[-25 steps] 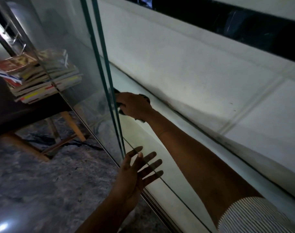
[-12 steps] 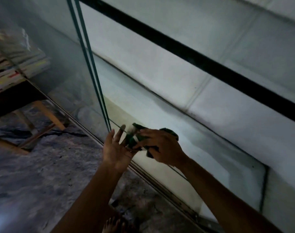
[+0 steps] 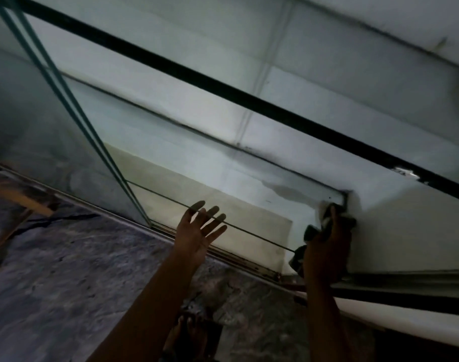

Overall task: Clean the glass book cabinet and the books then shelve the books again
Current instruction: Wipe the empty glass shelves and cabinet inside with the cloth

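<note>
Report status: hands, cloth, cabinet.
Left hand open, fingers spread by the lower glass edge. Right hand grips cloth, pressed into the cabinet lower right corner. No books in view; nothing blocking the wipe.

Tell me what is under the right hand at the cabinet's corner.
A dark and white cloth, gripped by the right hand against the white cabinet wall. Its edges poke out; its middle and the surface beneath are covered.

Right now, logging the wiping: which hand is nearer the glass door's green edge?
Left. The left hand spreads just right of the door edge; the right hand grips the cloth at the far cabinet corner.
</note>
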The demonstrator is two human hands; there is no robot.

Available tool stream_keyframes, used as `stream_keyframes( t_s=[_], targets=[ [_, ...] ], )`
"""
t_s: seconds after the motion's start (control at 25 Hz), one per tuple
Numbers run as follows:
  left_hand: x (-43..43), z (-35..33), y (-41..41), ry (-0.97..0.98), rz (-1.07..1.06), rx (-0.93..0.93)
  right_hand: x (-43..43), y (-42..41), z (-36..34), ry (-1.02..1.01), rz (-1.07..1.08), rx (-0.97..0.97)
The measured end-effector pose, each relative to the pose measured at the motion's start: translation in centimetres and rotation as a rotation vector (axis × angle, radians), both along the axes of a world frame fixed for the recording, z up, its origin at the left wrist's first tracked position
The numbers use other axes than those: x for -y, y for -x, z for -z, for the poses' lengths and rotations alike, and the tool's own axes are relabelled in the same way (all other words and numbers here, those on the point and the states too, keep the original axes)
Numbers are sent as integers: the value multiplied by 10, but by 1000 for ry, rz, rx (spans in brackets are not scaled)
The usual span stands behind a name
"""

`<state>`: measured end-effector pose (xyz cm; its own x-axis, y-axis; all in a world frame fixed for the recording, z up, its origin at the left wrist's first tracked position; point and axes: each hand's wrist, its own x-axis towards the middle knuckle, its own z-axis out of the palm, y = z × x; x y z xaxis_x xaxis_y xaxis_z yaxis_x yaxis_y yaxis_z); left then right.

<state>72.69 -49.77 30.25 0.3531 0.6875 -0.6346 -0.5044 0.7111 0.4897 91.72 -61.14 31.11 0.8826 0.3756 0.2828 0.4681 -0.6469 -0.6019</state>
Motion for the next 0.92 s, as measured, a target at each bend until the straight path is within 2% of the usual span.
stream_keyframes(
  t_s=[0.12, 0.2, 0.32, 0.48, 0.56, 0.64, 0.8, 0.92],
  targets=[
    [1, 5, -2, -46, -21, -38, 1, -18, 27, 155, 68, 37],
    [2, 8, -2, -69, -2, -42, -9, -22, 33, 109, 93, 5],
    [2, 11, 0, -78, 17, -33, -12, -27, 34, 129, 87, 56],
    [1, 12, 2, -103, 33, -32, -25, -46, 30, 176, -29, 91],
    [1, 13, 2, -97, 35, -34, -42, -63, 24, 221, -83, 43],
    [1, 13, 2, -85, 33, -21, -55, -65, 20, 261, -60, 22],
    [3, 12, 1, -71, 8, 0, -76, -27, 23, 264, -233, 164],
    [4, 8, 1, -56, 5, -4, -106, 3, 20, 295, -333, 107]
  ],
)
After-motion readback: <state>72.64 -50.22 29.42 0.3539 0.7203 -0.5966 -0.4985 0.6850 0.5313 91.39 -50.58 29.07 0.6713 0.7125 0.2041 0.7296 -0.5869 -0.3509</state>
